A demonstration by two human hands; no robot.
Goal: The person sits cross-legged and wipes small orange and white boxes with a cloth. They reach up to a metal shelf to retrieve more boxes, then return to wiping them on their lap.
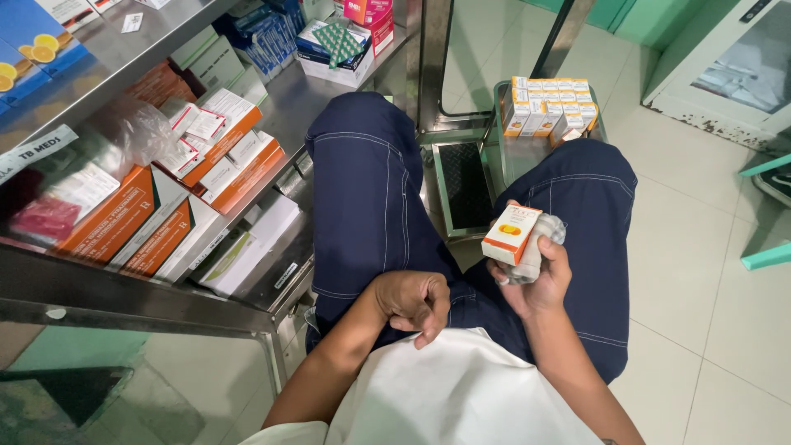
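A small white-and-orange carton (511,233) sits right of centre, gripped with a crumpled clear wrapper (540,247) in the right hand (535,276), fingers closed around both. The left hand (412,301) rests curled and empty on a knee. More matching cartons (548,105) wait stacked on a green stool (511,156) beyond; steel shelves (272,280) crowd the left with boxes.

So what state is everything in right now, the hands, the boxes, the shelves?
Right hand: closed around a small orange-and-white box and crumpled clear plastic.
Small orange-and-white box: held upright, closed.
Crumpled clear plastic: bunched behind the box.
Left hand: loosely curled, empty, resting on the thigh.
Stack of small boxes: piled on the green stool, closed.
Orange-and-white cartons: lying stacked on the steel shelf.
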